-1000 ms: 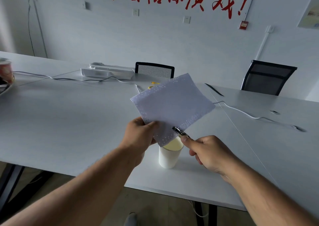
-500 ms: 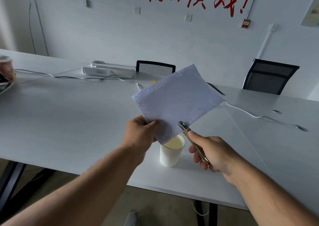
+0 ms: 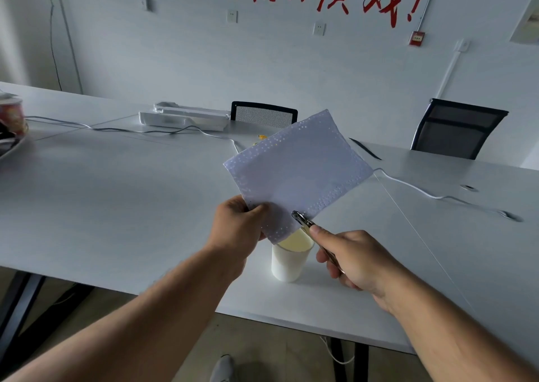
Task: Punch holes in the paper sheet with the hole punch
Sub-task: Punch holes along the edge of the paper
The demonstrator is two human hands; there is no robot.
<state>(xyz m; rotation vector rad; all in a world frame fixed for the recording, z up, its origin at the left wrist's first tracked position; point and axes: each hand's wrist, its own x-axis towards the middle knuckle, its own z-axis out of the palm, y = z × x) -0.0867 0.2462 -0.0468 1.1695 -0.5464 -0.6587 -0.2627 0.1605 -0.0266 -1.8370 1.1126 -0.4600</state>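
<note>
Fingers pinch paper sheet; right hand grips hole punch (no readable label).

The pale lilac sheet has dotted rows of holes along its edges; the cup is white, the punch silver.

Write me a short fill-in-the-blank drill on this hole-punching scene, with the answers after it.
1. The left hand pinches the paper sheet by its ____ corner.
2. The hole punch is held in the ____ hand.
3. Directly under the sheet's lower edge stands a white ____ on the table.

Answers: lower left; right; cup
</note>
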